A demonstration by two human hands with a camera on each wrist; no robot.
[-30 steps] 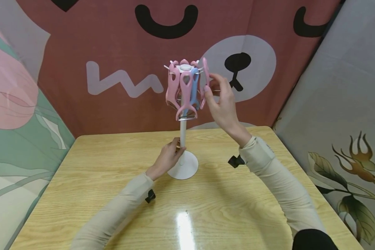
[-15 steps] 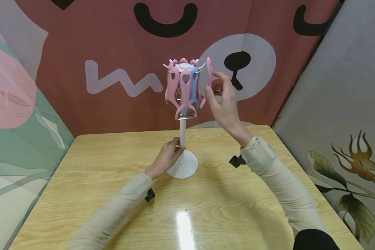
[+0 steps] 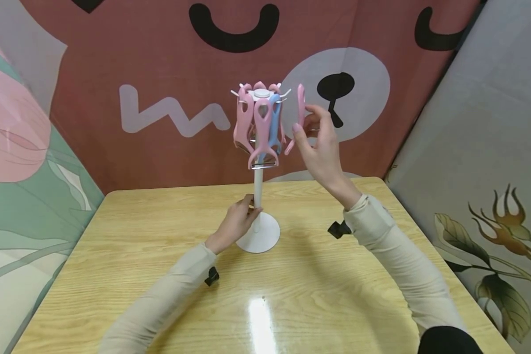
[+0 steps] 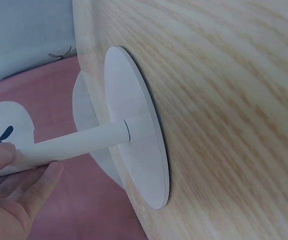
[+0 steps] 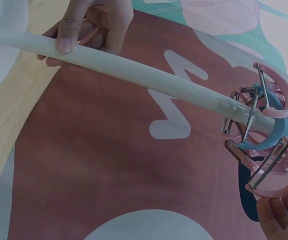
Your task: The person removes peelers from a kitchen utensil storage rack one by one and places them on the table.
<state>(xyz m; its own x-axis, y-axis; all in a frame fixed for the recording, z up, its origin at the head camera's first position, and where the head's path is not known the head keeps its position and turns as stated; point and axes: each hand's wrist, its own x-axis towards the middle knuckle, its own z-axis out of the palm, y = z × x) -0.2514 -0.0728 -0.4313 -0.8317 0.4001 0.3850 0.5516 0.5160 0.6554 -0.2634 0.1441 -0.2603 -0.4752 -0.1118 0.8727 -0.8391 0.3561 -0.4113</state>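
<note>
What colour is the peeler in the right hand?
The held peeler is pink; the head view shows it best.

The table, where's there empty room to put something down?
The table is bare between the left sleeve and right sleeve, in front of the white base, and left of the left sleeve. Crowded: the stand's top, where peelers hang close.

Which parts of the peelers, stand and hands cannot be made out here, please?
Head: most of the rear peelers, hidden by the front peelers.
Left wrist: the top of the stand, cut off by the left edge.
Right wrist: much of the right hand, cut off by the right and bottom edges.
</note>
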